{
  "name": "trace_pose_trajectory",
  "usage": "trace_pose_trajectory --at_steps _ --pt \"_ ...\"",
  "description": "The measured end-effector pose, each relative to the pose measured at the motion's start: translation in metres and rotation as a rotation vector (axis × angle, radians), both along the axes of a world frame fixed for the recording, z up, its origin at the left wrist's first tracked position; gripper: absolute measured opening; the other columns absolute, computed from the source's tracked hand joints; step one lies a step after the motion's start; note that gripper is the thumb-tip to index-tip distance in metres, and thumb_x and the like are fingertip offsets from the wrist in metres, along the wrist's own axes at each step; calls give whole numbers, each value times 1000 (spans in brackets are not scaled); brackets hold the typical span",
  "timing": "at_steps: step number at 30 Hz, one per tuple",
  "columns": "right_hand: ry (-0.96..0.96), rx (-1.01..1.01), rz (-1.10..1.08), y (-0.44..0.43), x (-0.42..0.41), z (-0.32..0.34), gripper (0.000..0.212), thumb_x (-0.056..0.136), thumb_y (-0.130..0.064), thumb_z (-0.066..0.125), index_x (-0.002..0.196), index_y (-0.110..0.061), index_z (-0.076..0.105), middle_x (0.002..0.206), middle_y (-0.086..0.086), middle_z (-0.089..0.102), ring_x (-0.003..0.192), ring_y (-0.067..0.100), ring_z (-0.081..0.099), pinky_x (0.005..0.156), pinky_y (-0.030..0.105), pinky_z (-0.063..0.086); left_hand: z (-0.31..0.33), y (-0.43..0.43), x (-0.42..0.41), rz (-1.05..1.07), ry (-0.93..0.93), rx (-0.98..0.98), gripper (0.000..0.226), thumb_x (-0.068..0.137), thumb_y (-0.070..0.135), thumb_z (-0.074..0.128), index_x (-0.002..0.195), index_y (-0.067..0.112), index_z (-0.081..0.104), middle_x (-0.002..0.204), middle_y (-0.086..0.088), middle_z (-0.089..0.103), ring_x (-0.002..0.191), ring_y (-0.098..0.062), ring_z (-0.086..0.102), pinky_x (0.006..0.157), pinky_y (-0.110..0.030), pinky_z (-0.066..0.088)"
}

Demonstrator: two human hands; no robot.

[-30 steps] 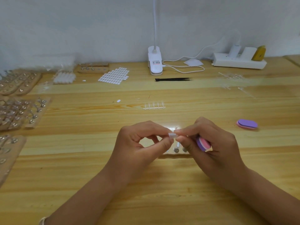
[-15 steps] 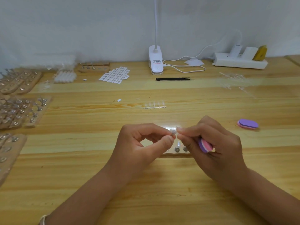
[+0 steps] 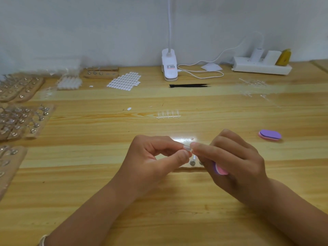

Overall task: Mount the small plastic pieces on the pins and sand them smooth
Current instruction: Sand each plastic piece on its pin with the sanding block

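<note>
Stretching back to the wall, the table [image 3: 177,201] shows open wood in front of the hands and round both forearms, and a broad band of it behind them up to a clear rack [image 3: 168,115] lying flat. The left side is crowded: boards [image 3: 23,119] studded with pins run along that edge, well apart from the hands. A spare block [image 3: 269,134], purple over pink, lies to the right, near the right hand but not touching it. Along the back stand a lamp clip [image 3: 169,65] with its cord, a power strip [image 3: 260,66], black tweezers [image 3: 189,85] and a sheet of white tabs [image 3: 125,81]. The piece [image 3: 187,148] is small, clear and pale, with a rounded outline; it is held in the air between the two hands, just above a low base [image 3: 190,168] whose pins [image 3: 192,161] show in the gap below the fingers. Its surface is too small to judge. The left hand [image 3: 152,162] has thumb and forefinger curled into a tight grip on the piece's left end, the other fingers folded under. The right hand [image 3: 234,166] meets it from the other side, forefinger and thumb pinching the right end, while its lower fingers are curled round a pink and purple block [image 3: 220,170] tucked against the palm.
</note>
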State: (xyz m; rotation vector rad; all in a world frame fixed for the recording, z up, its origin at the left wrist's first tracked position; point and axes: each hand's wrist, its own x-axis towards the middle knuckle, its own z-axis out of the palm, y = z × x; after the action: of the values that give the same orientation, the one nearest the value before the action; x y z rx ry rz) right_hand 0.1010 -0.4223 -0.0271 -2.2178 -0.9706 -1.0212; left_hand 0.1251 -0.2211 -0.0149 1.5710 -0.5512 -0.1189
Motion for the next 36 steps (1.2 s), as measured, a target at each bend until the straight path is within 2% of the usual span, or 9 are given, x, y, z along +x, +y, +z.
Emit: trace_pose_trajectory --at_steps 8,11,14,18,21,23,27,33,36 --pt "-3 -35 38 -3 5 -2 31 83 9 68 112 0 68 68 10 61 69 19 45 66 27 42 -2 0 0 -62 207 -106 8 76 9 76 82 5 78 72 -11 74 69 -19 70 66 -24 54" --pt "24 -29 -6 -2 5 -2 17 84 5 68 100 7 74 68 10 62 67 20 46 65 27 42 0 0 1 -53 217 -82 7 76 10 79 82 6 79 73 -12 74 70 -18 71 67 -23 54" --pt "38 73 -111 4 2 -1 8 87 -2 71 91 3 76 68 3 58 69 12 43 68 16 39 3 -1 0 -53 212 -89 14 76 11 75 84 -1 77 73 -11 74 69 -14 70 66 -19 53" --pt "90 207 -199 8 -3 2 15 91 -16 68 86 -4 75 74 -9 48 70 2 42 71 9 36 5 -2 -1 -85 251 -112 22 68 8 84 89 9 77 80 -11 75 73 -17 71 66 -23 54" --pt "184 298 -214 8 -4 4 15 90 -19 66 86 -7 74 75 -15 44 71 -3 43 70 7 35 5 -2 -1 -55 204 -85 42 62 13 89 101 21 73 89 -11 75 82 -21 72 66 -25 56" --pt "225 314 -201 9 -5 6 14 90 -20 66 86 -9 73 73 -13 47 69 -2 45 68 8 36 4 -3 -1 -14 136 -84 43 63 21 86 103 27 73 93 -7 75 83 -19 73 68 -26 56" --pt "277 351 -158 13 -7 9 8 90 -23 66 90 -16 71 73 -17 47 69 -3 47 67 8 35 4 -4 -3 31 1 -115 32 71 20 82 102 22 76 96 -2 76 86 -17 73 69 -23 56" --pt "311 370 -110 16 -9 12 5 90 -25 66 94 -24 67 73 -20 47 67 -2 47 67 6 35 6 -4 -4 -11 56 -178 30 68 15 82 97 18 77 94 -3 76 80 -17 73 71 -24 56" --pt "392 345 -64 10 -10 12 15 89 -27 61 103 -25 65 76 -23 41 71 1 46 70 8 36 5 -3 -2 -8 19 -176 27 66 11 83 92 11 75 91 -8 74 81 -23 71 73 -27 56"
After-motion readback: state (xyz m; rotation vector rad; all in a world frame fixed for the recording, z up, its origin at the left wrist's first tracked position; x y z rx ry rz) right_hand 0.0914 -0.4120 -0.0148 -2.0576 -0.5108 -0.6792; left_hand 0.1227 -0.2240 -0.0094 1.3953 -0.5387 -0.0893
